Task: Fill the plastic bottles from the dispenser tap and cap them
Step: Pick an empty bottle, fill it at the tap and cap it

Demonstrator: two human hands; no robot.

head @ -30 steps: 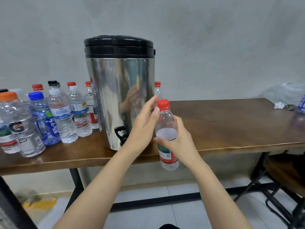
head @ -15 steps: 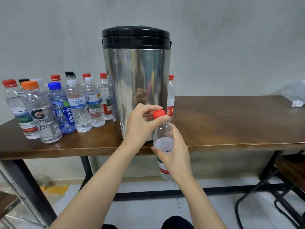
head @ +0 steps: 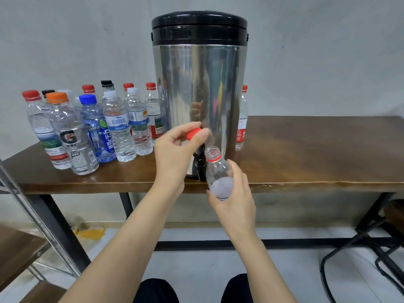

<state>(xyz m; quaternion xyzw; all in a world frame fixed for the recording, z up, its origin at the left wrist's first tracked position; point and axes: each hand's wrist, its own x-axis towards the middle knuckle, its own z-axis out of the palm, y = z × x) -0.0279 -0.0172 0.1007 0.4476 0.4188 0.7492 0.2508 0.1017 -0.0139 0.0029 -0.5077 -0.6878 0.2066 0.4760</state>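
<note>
Whereas half a second ago the red cap [head: 193,133] sat on the bottle's neck under the fingers of the left hand [head: 175,154], it is now off. That hand pinches it between thumb and curled fingers, above and left of the open mouth. The right hand [head: 235,193] wraps its fingers round the lower body of the clear plastic bottle [head: 217,169], holding it slightly tilted at the table edge, just right of the black tap [head: 200,165]. A red ring sits on the threaded neck, and the inside looks misted white low down. Behind stands the dispenser [head: 199,84], a tall polished-steel cylinder with a black plastic lid, on the brown wooden table [head: 317,149]. Capped, ribbed bottles [head: 87,127] cluster at its left; one lone bottle [head: 242,119] stands at its right.
</note>
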